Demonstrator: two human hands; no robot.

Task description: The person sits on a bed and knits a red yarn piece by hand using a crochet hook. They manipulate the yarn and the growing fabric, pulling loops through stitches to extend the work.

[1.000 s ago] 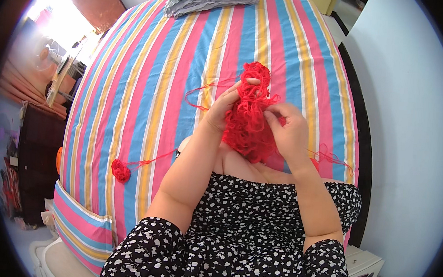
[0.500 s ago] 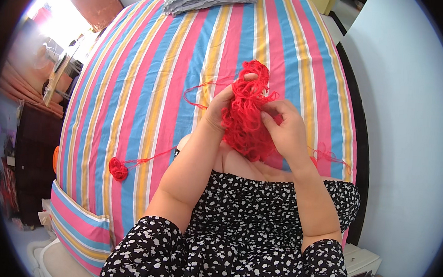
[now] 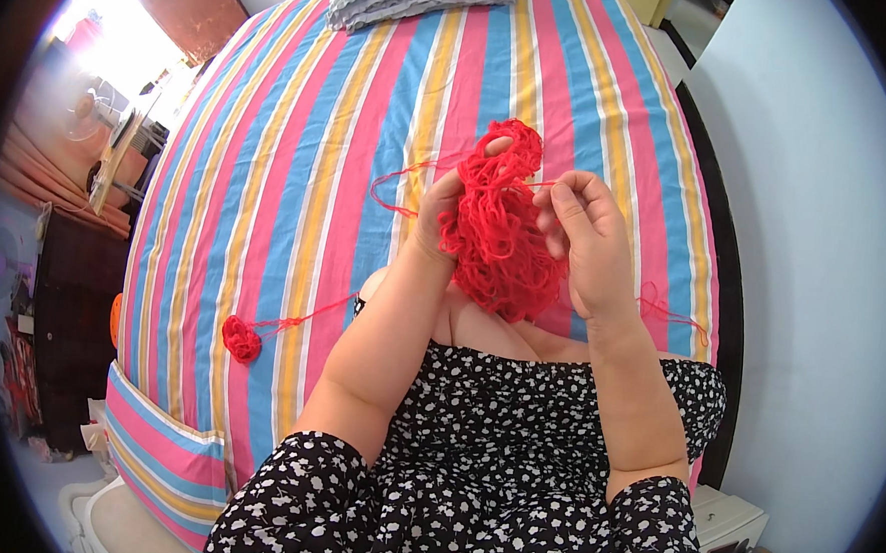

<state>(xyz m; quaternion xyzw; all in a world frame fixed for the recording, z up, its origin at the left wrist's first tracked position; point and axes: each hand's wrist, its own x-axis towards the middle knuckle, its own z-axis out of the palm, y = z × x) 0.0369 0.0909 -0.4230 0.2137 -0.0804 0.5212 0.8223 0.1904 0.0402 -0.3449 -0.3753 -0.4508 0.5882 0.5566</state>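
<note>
The left fingers (image 3: pixel 498 146) are partly hidden by the red yarn bundle (image 3: pixel 505 240). The strand (image 3: pixel 541 184) at the right fingers (image 3: pixel 573 205) is too fine to be traced. Far beyond the fingers, grey folded cloth (image 3: pixel 417 5) is cut off by the upper edge; far to their left, background detail is blurred by glare.

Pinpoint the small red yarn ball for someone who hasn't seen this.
Find the striped bedspread, then its lower-left area, left of the person's left forearm. There lies the small red yarn ball, loose strands trailing right. Unlike the big red tangle in the left hand, it's compact and no hand touches it.
</note>
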